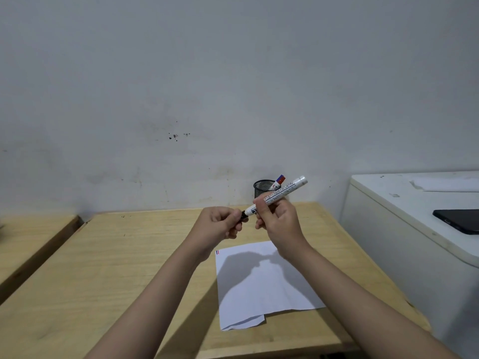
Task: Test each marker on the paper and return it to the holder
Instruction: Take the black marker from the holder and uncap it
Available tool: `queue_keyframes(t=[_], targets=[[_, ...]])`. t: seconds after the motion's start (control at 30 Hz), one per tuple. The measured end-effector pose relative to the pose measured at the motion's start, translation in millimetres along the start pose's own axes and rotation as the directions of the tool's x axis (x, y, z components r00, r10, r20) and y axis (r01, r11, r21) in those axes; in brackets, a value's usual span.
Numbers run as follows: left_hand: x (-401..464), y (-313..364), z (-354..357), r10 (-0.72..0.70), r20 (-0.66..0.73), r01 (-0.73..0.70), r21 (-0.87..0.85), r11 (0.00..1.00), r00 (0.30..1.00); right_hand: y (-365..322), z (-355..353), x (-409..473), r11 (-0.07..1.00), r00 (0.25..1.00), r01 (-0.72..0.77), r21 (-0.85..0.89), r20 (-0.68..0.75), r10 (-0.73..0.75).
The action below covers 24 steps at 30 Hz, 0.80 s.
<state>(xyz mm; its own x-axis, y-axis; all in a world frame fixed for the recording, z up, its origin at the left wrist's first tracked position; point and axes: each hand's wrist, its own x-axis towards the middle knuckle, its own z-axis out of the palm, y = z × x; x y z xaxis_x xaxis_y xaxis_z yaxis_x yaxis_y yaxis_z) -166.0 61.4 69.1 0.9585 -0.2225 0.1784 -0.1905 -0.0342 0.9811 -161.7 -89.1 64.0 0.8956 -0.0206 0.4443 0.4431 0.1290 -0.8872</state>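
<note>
My right hand (278, 221) grips a white marker (282, 193) by its barrel, tilted with its rear end up to the right. My left hand (220, 224) pinches the marker's black cap (244, 215) at the lower left end; whether the cap is on or off the tip is hidden by my fingers. Both hands hover above a white sheet of paper (261, 283) on the wooden table (116, 268). The paper bears short blue and red strokes (217, 252) at its far left corner. A black mesh holder (263, 188) stands at the table's back edge with red and blue markers (279, 181) in it.
A white cabinet (404, 229) stands right of the table with a black phone (460, 220) and a sheet on top. Another wooden surface (31, 237) lies at the left. The wall is close behind the holder.
</note>
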Motion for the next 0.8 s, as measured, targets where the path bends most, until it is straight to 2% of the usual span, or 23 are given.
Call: queue_keyframes(t=[0.1, 0.17, 0.23, 0.27, 0.37, 0.47, 0.57, 0.8], targets=[[3.6, -0.7, -10.9, -0.164, 0.105, 0.176, -0.116, 0.978, 0.981, 0.7, -1.1, 4.1, 0.999, 1.000, -0.008, 0.038, 0.014, 0.007], [6.7, -4.3, -24.4, -0.280, 0.126, 0.301, -0.216, 0.929, 0.952, -3.2, -8.1, 11.8, 0.990, 0.999, -0.028, 0.140, -0.038, 0.033], [10.0, -12.2, -39.4, -0.354, 0.060, 0.358, -0.211, 0.910, 0.933, -7.1, -20.1, 20.4, 0.981, 0.995, -0.033, 0.189, -0.089, 0.050], [11.9, -17.6, -45.8, -0.361, -0.014, 0.355, -0.145, 0.924, 0.933, -7.3, -25.8, 23.2, 0.985, 0.993, -0.034, 0.172, -0.106, 0.053], [19.6, -34.4, -55.2, -0.276, -0.265, 0.314, 0.110, 0.943, 0.924, 1.2, -34.8, 23.0, 0.994, 0.989, -0.056, 0.093, -0.128, 0.068], [31.7, -50.8, -55.7, -0.172, -0.423, 0.279, 0.206, 0.938, 0.890, 11.3, -35.9, 14.9, 0.995, 0.987, -0.087, 0.052, -0.131, 0.094], [44.8, -65.8, -52.8, -0.117, -0.468, 0.290, 0.316, 0.904, 0.876, 17.4, -37.9, 6.8, 0.993, 0.984, -0.112, 0.038, -0.138, 0.117], [59.8, -100.3, -49.8, -0.105, -0.440, 0.347, 0.515, 0.784, 0.892, 23.8, -48.5, -12.0, 0.990, 0.992, -0.104, -0.096, -0.079, 0.097]])
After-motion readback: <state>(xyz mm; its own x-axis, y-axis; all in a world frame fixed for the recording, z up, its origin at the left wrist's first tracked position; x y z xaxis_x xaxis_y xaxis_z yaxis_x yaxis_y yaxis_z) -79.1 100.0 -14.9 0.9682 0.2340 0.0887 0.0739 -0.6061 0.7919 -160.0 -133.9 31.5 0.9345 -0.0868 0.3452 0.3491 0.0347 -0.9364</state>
